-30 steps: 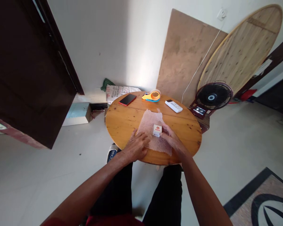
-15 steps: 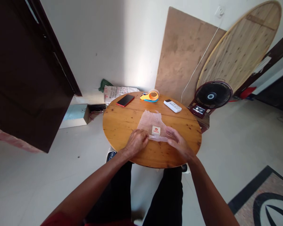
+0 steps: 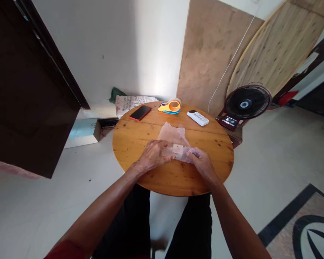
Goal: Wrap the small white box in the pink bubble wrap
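A sheet of bubble wrap [image 3: 172, 133] lies on the round wooden table, its near edge folded up over a small white box [image 3: 178, 148]. Only the upper part of the box shows plainly; clear film covers the rest. At the left end of the fold, my left hand [image 3: 157, 153] is closed on the wrap, thumb along the near side. My right hand [image 3: 201, 161] pinches the right end of the same fold between thumb and fingers. Both hands rest low over the tabletop, one on each side of the box.
Along the far side of the table [image 3: 135, 144] lie a red-edged phone [image 3: 140, 112], a yellow tape dispenser [image 3: 169, 106] and a white remote-like device [image 3: 198, 117]. A black fan [image 3: 244, 103] stands beyond the right edge. A printed sack [image 3: 132, 102] lies behind the table.
The near edge of the bubble wrap has come up over the box, hiding its red print. My right hand has gone from loosely open to pinching the wrap. The view has shifted slightly.
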Demonstrator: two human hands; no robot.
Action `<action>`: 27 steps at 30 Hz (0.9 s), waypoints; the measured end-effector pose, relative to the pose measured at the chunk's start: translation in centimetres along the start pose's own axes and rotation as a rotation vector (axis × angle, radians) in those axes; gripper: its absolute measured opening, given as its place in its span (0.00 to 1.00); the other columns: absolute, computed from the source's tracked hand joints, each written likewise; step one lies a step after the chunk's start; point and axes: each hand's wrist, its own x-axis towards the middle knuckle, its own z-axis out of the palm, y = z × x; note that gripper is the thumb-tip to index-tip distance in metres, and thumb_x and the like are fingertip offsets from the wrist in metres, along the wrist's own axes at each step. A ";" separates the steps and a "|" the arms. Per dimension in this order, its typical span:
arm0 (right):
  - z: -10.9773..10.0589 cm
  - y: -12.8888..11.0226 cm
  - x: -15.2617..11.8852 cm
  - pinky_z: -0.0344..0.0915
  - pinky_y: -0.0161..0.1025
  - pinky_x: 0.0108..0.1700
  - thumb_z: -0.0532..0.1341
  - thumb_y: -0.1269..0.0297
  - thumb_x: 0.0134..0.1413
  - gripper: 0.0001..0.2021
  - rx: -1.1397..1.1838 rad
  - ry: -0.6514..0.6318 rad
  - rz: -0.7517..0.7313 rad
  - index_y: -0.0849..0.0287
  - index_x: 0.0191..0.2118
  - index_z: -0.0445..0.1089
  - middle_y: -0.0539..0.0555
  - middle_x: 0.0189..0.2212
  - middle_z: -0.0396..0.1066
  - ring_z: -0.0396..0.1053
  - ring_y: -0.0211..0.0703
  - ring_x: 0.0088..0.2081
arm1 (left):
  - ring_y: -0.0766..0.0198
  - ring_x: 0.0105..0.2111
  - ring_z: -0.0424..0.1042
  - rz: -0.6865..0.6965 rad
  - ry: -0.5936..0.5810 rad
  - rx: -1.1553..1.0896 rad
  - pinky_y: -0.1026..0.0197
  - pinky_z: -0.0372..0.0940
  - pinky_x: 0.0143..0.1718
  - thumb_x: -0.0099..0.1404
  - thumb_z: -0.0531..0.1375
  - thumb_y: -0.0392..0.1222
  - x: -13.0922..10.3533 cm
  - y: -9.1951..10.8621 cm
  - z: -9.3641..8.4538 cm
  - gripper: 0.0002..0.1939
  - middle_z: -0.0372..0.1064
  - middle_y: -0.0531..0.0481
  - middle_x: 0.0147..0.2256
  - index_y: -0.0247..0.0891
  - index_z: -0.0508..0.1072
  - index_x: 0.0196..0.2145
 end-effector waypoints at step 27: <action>0.2 -1.2 -1.0 0.61 0.36 0.32 0.58 0.56 0.52 0.13 -0.016 -0.054 0.109 0.60 0.30 0.74 0.51 0.27 0.73 0.68 0.43 0.30 | 0.72 0.26 0.64 -0.200 -0.078 -0.784 0.69 0.59 0.26 0.50 0.63 0.39 2.1 -1.4 3.9 0.10 0.69 0.52 0.30 0.34 0.66 0.21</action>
